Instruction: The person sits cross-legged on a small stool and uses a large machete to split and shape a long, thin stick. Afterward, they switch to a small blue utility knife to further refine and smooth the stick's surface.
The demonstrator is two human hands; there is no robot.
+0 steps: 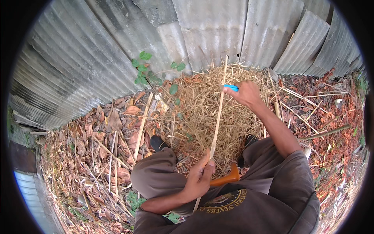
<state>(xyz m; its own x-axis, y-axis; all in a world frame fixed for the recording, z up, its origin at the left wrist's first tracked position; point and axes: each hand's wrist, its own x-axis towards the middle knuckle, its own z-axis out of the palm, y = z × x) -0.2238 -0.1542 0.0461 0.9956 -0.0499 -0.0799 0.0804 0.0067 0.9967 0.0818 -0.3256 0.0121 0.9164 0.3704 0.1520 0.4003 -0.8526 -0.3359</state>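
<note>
A long, pale wooden stick (219, 121) runs from my lap up toward the metal fence, at a slight slant. My left hand (198, 180) is closed round its lower part, close to my body. Farther along the stick, my right hand (245, 93) grips a small blue-handled knife (230, 87), its front end against the stick. The blade is too small to make out. Below the middle of the stick lies a heap of curly, straw-coloured shavings (198, 113). Near my left hand an orange-brown curved handle (226, 178) rests by my lap; its other end is hidden.
A corrugated metal fence (210, 31) stands across the far side. A leafy green plant (142, 70) grows before it. Dry leaves (117, 121) and loose sticks (143, 126) cover the ground at left; more sticks (306, 99) and a branch (327, 132) lie at right.
</note>
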